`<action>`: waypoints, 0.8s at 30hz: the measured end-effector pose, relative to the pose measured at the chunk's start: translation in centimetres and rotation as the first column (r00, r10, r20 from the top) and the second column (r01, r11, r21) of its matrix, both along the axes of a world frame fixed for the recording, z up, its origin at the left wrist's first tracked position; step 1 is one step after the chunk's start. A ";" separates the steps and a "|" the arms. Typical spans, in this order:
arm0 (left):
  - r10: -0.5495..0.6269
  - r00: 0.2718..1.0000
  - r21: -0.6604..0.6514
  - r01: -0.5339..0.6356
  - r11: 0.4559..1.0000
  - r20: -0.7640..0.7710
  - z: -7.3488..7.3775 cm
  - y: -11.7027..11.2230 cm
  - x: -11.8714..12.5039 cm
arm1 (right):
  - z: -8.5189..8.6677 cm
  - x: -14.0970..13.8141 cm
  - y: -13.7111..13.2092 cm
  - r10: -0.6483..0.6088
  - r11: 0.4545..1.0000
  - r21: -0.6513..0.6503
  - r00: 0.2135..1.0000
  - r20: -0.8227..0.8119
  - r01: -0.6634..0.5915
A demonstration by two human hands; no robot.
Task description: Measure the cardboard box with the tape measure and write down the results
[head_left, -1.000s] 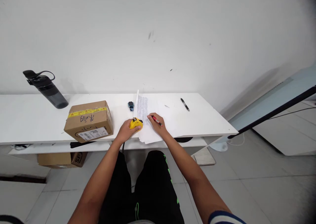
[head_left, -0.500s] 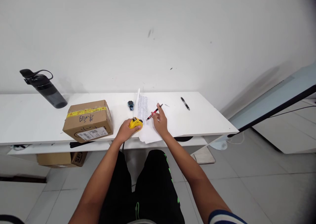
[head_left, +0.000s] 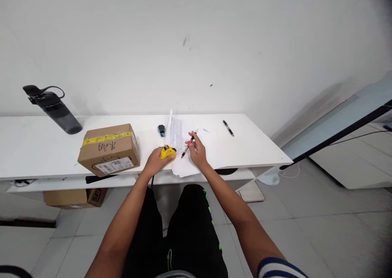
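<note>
My left hand (head_left: pixel 156 160) is closed around a yellow tape measure (head_left: pixel 168 152) near the front edge of the white table (head_left: pixel 39 147). My right hand (head_left: pixel 197 152) pinches a red and black pen (head_left: pixel 188 142), tip down on a sheet of paper (head_left: pixel 180 147) covered with small writing. The paper lies between my two hands and hangs slightly over the table's front edge.
A taped cardboard box (head_left: pixel 108 149) sits left of my hands, a dark water bottle (head_left: pixel 53 108) lies at the far left. A small blue watch (head_left: pixel 161 129) and a black marker (head_left: pixel 228 128) lie farther back. Another box (head_left: pixel 73 197) is under the table.
My right hand turned the pen around from pointing right to pointing down-left at the paper. The left hand stayed on the tape measure.
</note>
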State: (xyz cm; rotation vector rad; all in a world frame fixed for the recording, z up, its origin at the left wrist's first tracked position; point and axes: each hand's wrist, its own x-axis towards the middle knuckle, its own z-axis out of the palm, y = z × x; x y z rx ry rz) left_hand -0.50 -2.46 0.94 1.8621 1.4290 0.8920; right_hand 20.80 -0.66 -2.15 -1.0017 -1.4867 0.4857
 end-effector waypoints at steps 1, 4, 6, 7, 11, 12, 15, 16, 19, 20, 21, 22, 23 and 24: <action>-0.002 1.000 0.001 0.002 1.000 -0.002 0.0 0.0 0.0 | 0.0 0.1 0.1 0.036 0.999 -0.022 0.998 -0.053 -0.038; 0.000 1.000 0.000 0.000 1.000 -0.005 0.1 -0.1 0.0 | 0.1 0.2 0.3 0.061 0.992 -0.100 0.991 -0.121 -0.073; 0.005 1.000 -0.002 -0.005 1.000 -0.009 0.0 -0.1 0.0 | 0.3 0.3 0.3 0.053 0.984 -0.166 0.998 -0.042 -0.059; 0.005 1.000 -0.002 -0.005 1.000 -0.007 0.0 0.0 0.0 | 0.5 0.4 0.3 0.073 0.976 -0.206 0.997 0.019 -0.067; -0.002 1.000 0.000 0.002 1.000 -0.004 -0.3 0.1 0.0 | 1.1 0.4 0.1 0.218 0.928 -0.334 0.968 0.124 -0.166; -0.001 1.000 0.000 0.001 1.000 -0.006 -0.3 0.2 0.0 | 1.2 0.4 0.1 0.221 0.924 -0.344 0.968 0.119 -0.169; 0.001 1.000 0.001 -0.001 1.000 -0.009 -0.3 0.2 -0.1 | 1.3 0.2 0.2 0.184 0.914 -0.384 0.977 0.111 -0.128; 0.003 1.000 0.001 -0.003 1.000 -0.015 -0.3 0.2 -0.1 | 1.3 0.1 0.2 0.173 0.909 -0.401 0.978 0.112 -0.115; 0.009 0.999 0.003 -0.009 1.000 -0.032 -0.3 0.2 -0.1 | 1.3 0.0 0.2 0.152 0.900 -0.425 0.984 0.097 -0.097; 0.008 1.000 0.003 -0.008 1.000 -0.029 -0.3 0.2 -0.1 | 1.2 -0.1 0.2 0.149 0.899 -0.428 0.985 0.092 -0.096; 0.004 1.000 0.002 -0.004 1.000 -0.022 -0.3 0.2 -0.1 | 1.2 -0.1 0.3 0.144 0.898 -0.431 0.986 0.089 -0.092; 0.000 1.000 0.001 0.000 1.000 -0.015 -0.3 0.2 -0.1 | 1.2 -0.1 0.3 0.139 0.897 -0.433 0.986 0.090 -0.086; -0.002 1.000 0.000 0.002 1.000 -0.009 -0.3 0.1 -0.1 | 1.1 -0.1 0.3 0.132 0.898 -0.434 0.987 0.094 -0.079; -0.004 1.000 -0.001 0.004 1.000 -0.007 -0.2 0.1 -0.1 | 1.1 -0.2 0.3 0.125 0.898 -0.433 0.987 0.098 -0.071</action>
